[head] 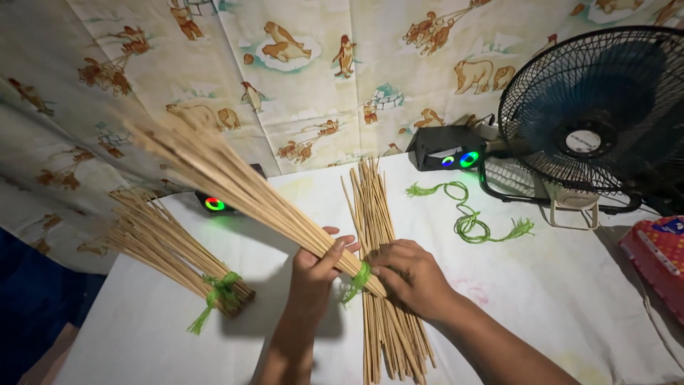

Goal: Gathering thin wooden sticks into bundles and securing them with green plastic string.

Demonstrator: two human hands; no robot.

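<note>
My left hand (317, 267) grips a fanned bundle of thin bamboo sticks (235, 182) that slants up to the left. A green string (358, 279) is wrapped around its lower end. My right hand (410, 276) holds that tied end, fingers at the green string. Beneath both hands lies a loose pile of sticks (381, 299) stretched along the white table (541, 299). A finished bundle tied with green string (171, 253) lies at the left.
Loose green cord (467, 214) lies to the right of the pile. A black fan (602, 107) stands at the right rear. Two small black devices with coloured lights (449, 150) (214, 203) sit at the back. A red patterned object (659, 257) is at the right edge.
</note>
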